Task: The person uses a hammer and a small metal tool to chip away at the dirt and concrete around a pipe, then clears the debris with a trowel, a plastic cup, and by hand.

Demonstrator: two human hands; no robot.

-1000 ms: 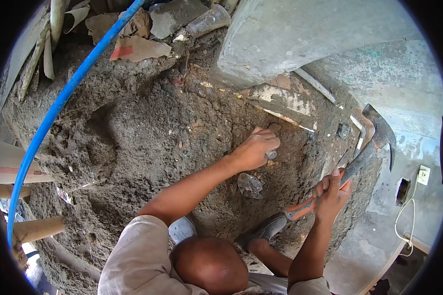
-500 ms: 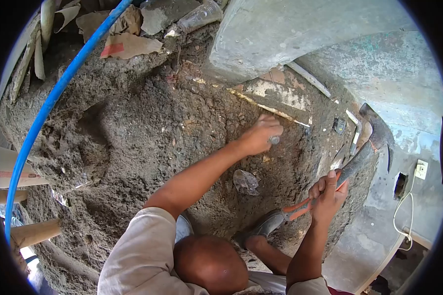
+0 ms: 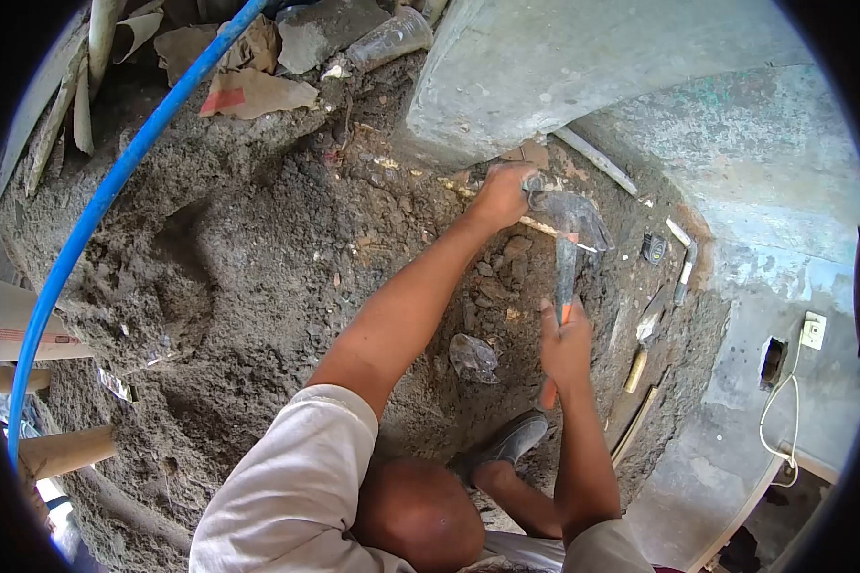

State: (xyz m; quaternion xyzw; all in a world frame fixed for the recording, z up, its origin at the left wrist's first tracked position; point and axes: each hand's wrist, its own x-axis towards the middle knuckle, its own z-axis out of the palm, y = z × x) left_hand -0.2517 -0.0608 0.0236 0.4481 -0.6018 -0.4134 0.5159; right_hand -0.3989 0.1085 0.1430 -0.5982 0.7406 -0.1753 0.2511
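My left hand [image 3: 504, 198] is wrapped round a metal chisel [image 3: 533, 181], whose round end pokes out from the fist; its working tip is hidden. My right hand [image 3: 568, 346] grips the orange-and-black handle of a hammer [image 3: 565, 272]. The hammer's head, smeared by motion, is right at the chisel's end. Both hands are over rough, broken soil at the foot of a concrete pillar [image 3: 516, 72]. A pale strip [image 3: 542, 226] in the soil runs partly behind the hammer head. Crumpled clear plastic [image 3: 473, 358] lies just left of my right hand.
On the right are a white pipe [image 3: 597, 160], a small dark gadget [image 3: 654, 248], a bent pipe piece [image 3: 684, 258] and a wooden-handled tool [image 3: 636, 368]. A blue hose [image 3: 124, 172] arcs across the left. Torn cardboard [image 3: 258, 94] lies at the top; my shoe [image 3: 511, 444] is below.
The hammer has swung left and up from the right side, its head arriving at the chisel's end. My left hand with the chisel has moved slightly up and left, nearer the pillar.
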